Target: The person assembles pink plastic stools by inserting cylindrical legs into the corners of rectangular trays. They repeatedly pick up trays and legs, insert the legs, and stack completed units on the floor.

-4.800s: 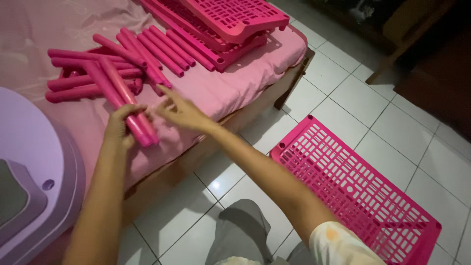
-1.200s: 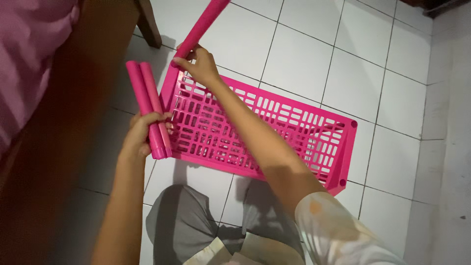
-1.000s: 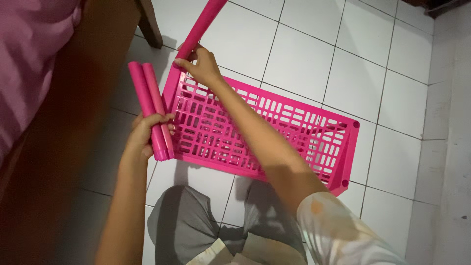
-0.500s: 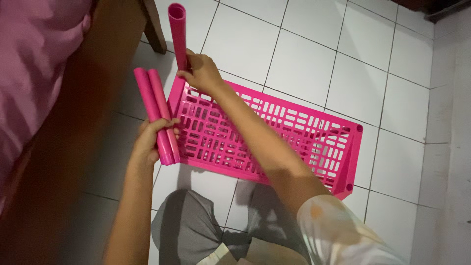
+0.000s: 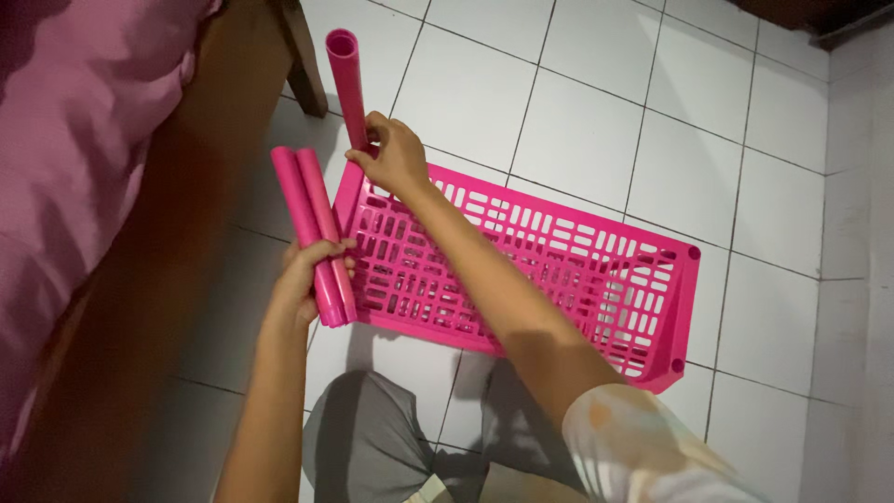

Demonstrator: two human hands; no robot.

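A pink slotted plastic shelf panel (image 5: 559, 270) lies flat on the white tiled floor. My right hand (image 5: 396, 154) grips a pink plastic tube (image 5: 346, 84) and holds it upright at the panel's far left corner. My left hand (image 5: 303, 279) holds two more pink tubes (image 5: 312, 224) side by side, just left of the panel's near left corner.
A bed with a pink sheet (image 5: 84, 158) and a dark wooden frame (image 5: 168, 307) fills the left side; one of its legs (image 5: 303, 61) stands close to the upright tube. My grey-clad knee (image 5: 372, 447) is at the bottom. White floor tiles (image 5: 670, 121) stretch to the right.
I turned from the tubes on the bed to the panel on the floor. Within the last second my right hand swung its tube from a slant to upright at the panel's corner.
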